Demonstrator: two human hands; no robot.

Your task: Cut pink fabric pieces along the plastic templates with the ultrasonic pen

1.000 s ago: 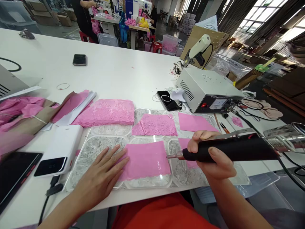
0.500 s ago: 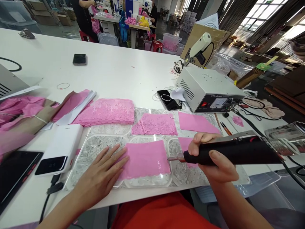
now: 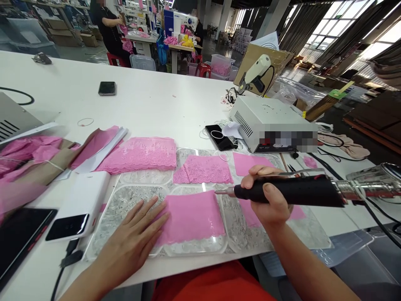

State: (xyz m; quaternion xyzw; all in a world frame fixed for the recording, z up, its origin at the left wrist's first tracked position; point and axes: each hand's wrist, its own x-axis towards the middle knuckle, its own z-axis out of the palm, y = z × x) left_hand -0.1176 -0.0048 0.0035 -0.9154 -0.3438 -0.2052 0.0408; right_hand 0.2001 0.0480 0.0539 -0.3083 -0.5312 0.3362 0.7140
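My left hand (image 3: 138, 234) lies flat with its fingers spread, the fingertips resting on the left edge of a smooth pink fabric piece (image 3: 192, 217). That piece lies on a marbled, clear-ridged mat (image 3: 125, 200). In my right hand (image 3: 272, 198) is a black-handled pen-like tool (image 3: 291, 190) with a metal tip and a cable at its rear. Its tip is at the upper right corner of the fabric piece. Behind it lies a pink lace piece (image 3: 203, 169), with a stack of pink lace (image 3: 147, 154) to the left. More smooth pink pieces (image 3: 250, 163) lie near my right hand, partly hidden.
A grey box-shaped device (image 3: 272, 117) stands at the back right, beside a black phone (image 3: 221, 138). A white power bank (image 3: 84, 196) and a dark tablet (image 3: 23, 234) sit at the left. Clear bins (image 3: 354, 251) are below the right edge. A co-worker (image 3: 108, 33) sits far back.
The tool in my right hand has moved from the middle of the fabric's right edge up to its upper right corner. The view has tilted slightly upward. My left hand keeps its place on the fabric.
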